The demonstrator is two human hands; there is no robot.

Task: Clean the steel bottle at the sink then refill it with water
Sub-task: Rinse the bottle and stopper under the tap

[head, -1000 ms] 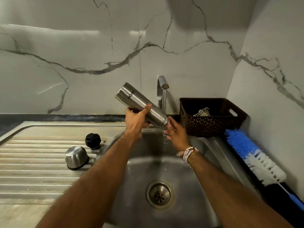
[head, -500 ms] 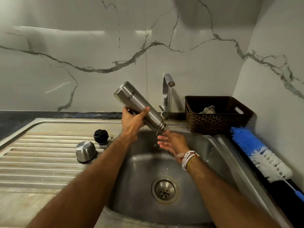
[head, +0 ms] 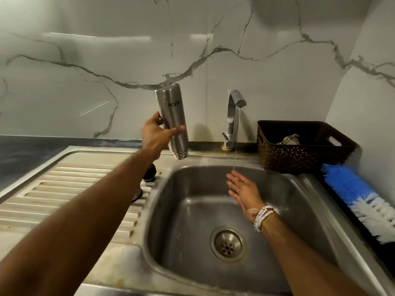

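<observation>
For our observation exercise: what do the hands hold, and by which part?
The left hand grips the inverted silver steel bottle around its mid-body. The right hand holds nothing, open under the chrome tap.

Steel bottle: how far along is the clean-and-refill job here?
Done: the black cap is off, on the drainboard. In hand: the left hand holds the steel bottle mouth-down beside the running tap, whose stream falls on the open right hand. Left: turning it upright and refilling.
</observation>
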